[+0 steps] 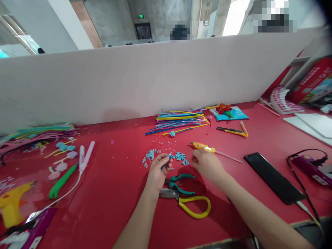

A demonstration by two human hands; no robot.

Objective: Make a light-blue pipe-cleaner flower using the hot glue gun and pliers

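Item: short blue pipe-cleaner piece point(166, 162), pinched between the fingertips of my left hand point(158, 171); light, fuzzy, bendable, best gripped near one end. Blue fuzz trimmings point(178, 156) lie at twelve o'clock from it. My right hand point(207, 164), blurred, fingers loosely open, holds nothing; yellow utility knife point(203, 147) at its twelve. Teal pliers point(180, 183) and yellow-handled scissors point(192, 205) at six.

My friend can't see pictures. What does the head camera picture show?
The left hand pinches a small blue fuzzy piece above a red table, while the right hand reaches toward a yellow tool. Blue scraps, pliers and yellow-handled scissors lie near the hands, with colourful pipe cleaners behind.
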